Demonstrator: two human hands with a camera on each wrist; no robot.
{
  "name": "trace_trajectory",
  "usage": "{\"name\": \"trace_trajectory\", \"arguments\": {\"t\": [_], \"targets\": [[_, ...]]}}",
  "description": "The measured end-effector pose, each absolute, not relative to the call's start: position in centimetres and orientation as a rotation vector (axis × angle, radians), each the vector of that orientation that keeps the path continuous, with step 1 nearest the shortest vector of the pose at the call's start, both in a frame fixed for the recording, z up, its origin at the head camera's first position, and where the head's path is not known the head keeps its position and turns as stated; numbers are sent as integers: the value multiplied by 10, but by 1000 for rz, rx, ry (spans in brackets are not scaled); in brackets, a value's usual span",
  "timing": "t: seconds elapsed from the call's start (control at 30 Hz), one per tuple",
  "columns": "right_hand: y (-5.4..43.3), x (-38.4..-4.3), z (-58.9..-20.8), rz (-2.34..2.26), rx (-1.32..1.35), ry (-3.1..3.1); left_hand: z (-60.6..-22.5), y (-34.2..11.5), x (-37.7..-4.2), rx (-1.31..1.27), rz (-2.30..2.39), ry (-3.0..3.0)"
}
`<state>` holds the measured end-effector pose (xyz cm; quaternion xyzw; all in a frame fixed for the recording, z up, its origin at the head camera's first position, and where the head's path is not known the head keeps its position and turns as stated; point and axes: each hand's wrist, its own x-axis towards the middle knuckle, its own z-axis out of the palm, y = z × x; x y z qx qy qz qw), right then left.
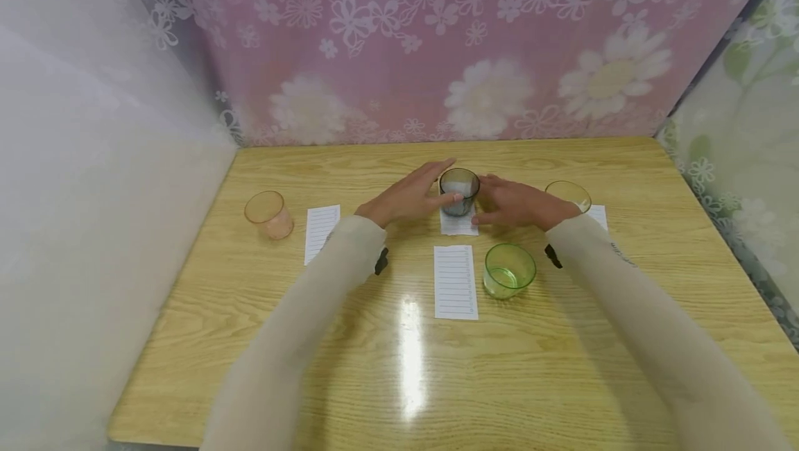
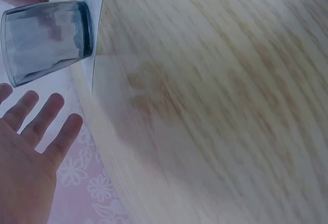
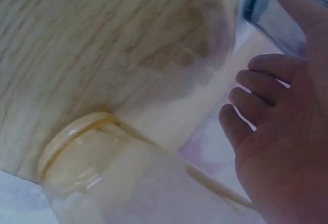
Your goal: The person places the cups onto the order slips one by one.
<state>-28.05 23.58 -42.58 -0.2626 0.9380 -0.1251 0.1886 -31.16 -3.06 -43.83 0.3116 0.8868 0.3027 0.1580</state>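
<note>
A dark grey glass (image 1: 460, 202) stands upright on a lined paper slip (image 1: 459, 226) between two hands. At its left is my left hand (image 1: 408, 194), fingers stretched out; the thumb overlaps the glass in the head view. Left-wrist footage shows a gap between the spread fingers (image 2: 53, 112) and the grey glass (image 2: 48, 42). On the other side, my right hand (image 1: 521, 202) has loosely bent fingers, with its thumb across the glass in the right wrist view. Whether either thumb touches it, I cannot tell. An amber-yellow glass (image 3: 118, 172) stands beside the right wrist.
A green glass (image 1: 508, 272) stands nearer the front, beside a second lined slip (image 1: 456, 283). Far left are a peach glass (image 1: 270, 216) and another slip (image 1: 321, 230). A further slip (image 1: 598, 216) lies by the yellow glass. Flowered cloth (image 1: 387, 55) hangs behind the wooden table (image 1: 518, 381).
</note>
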Motion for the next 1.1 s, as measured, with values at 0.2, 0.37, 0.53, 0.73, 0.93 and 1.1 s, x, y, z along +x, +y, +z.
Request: {"name": "trace_trajectory", "arguments": {"t": [0.2, 0.37, 0.53, 0.73, 0.93, 1.1], "targets": [[240, -269, -408, -327, -651, 2636, -434, -37, -310, 888, 872, 2564], [249, -258, -394, -372, -658, 2675, -432, -38, -308, 900, 860, 2581], [267, -249, -386, -440, -656, 2716, -426, -33, -306, 950, 871, 2589], [292, -239, -378, -485, -634, 2762, -412, -22, -305, 999, 862, 2601], [316, -228, -373, -520, -569, 2811, -394, -1, -302, 1042, 833, 2609], [340, -216, -373, -556, -540, 2852, -388, 18, -301, 1080, 751, 2636]]}}
